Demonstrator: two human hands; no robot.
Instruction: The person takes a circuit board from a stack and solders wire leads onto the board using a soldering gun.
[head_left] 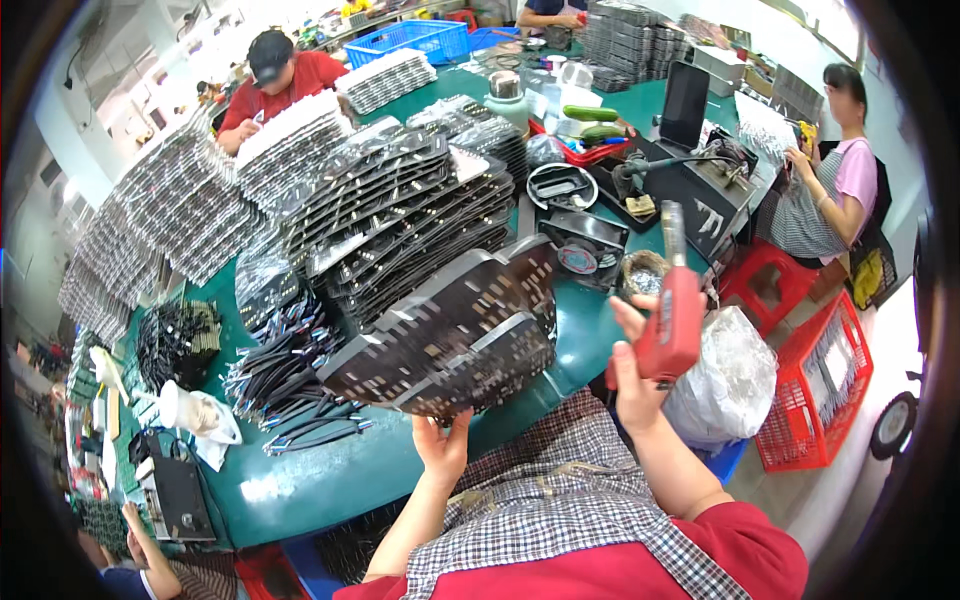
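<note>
My left hand (440,447) grips the lower edge of several dark circuit boards (450,335), which are held tilted and blurred over the table's front edge. Small pale components dot their faces. In my right hand (637,375) is a red handheld tool with a metal barrel (678,325), raised with the barrel pointing up; its exact kind is not clear. Behind the held boards rises a tall stack of black circuit boards (400,215). A bundle of black cables (300,375) with coloured wire ends lies to their left on the green table (290,495).
Stacks of pale boards (185,200) line the far left. A black machine (590,250) and a holder with wire wool (643,272) stand right of the stack. A plastic bag (725,375) and red crate (815,390) sit lower right. Co-workers (280,85) sit around the table.
</note>
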